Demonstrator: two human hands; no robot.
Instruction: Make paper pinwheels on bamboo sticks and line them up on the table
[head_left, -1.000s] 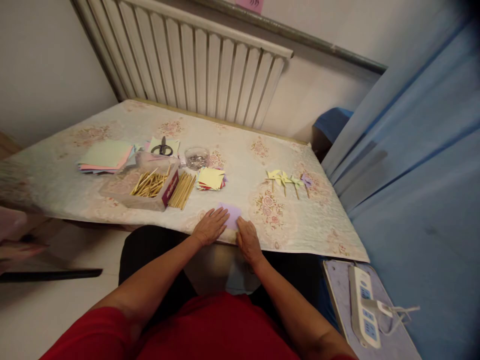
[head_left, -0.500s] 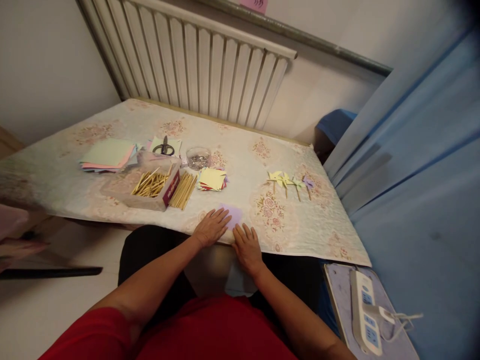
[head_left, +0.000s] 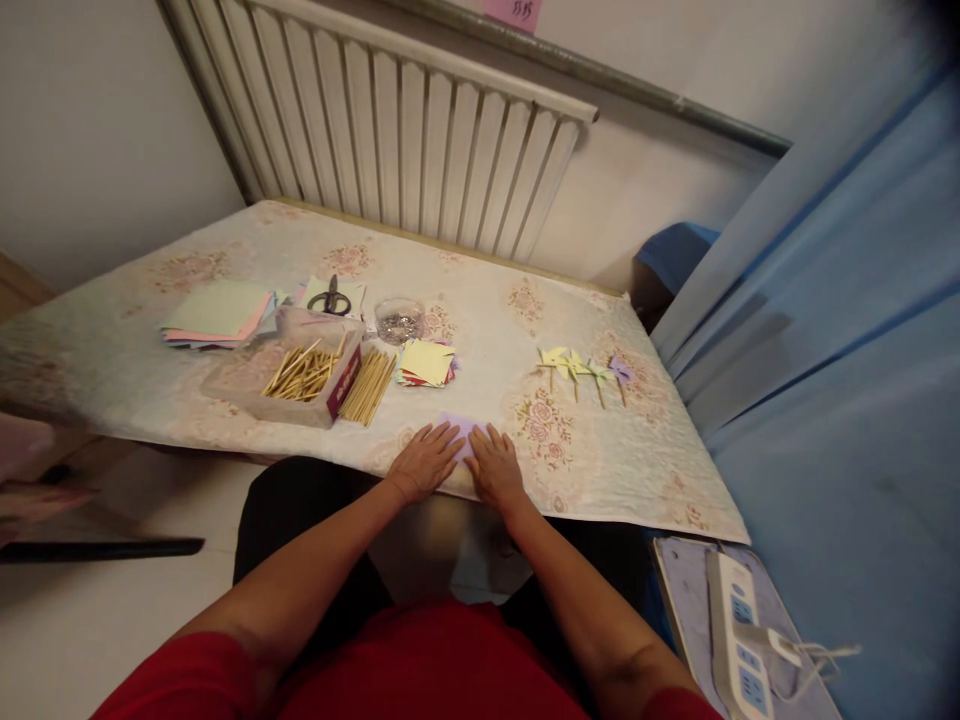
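Both hands lie flat, fingers spread, gripping nothing: the left hand (head_left: 424,462) and right hand (head_left: 496,467) press on a purple paper (head_left: 462,428) at the counter's (head_left: 112,350) near edge. Paper squares (head_left: 426,361) sit at 12 o'clock, sticks (head_left: 367,383) at 10.

purple paper (head_left: 463,427) mostly under both hands, bowl (head_left: 399,318) contents perhaps beads
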